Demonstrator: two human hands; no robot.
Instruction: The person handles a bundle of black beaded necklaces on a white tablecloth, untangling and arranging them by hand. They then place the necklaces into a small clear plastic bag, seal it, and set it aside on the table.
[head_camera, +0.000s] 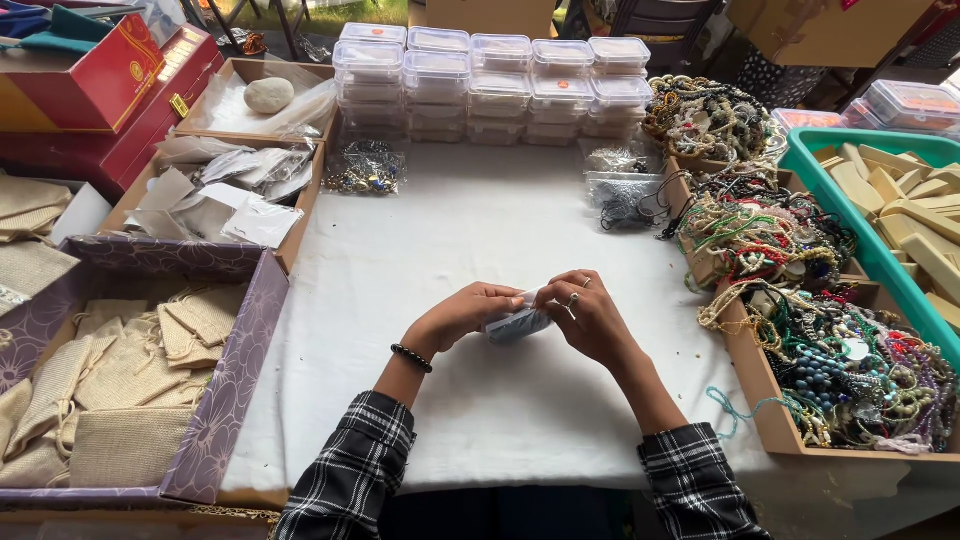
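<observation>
A: What are the hands doing?

B: The left hand (462, 312) and right hand (585, 315) both pinch a small clear plastic packet (516, 324), fingers closed on its top edge, held just above the white-covered counter (450, 240) near the middle. I judge this as the opening or sealing stage; what is inside the packet I cannot tell. The next move calls for a steady two-handed pinch along that edge.

A: And the containers around?

B: At nine o'clock, a purple patterned box (235, 385) holds small burlap pouches (125, 375). At eleven, a cardboard tray (300, 205) holds flat paper and plastic packets. At twelve, clear lidded plastic boxes (495, 85) stand stacked in rows; their contents are unclear. At three, cardboard trays (765, 400) are heaped with beaded bracelets and necklaces (840, 365). At two, a green plastic bin (880, 255) holds pale wooden pieces (915, 215).
</observation>
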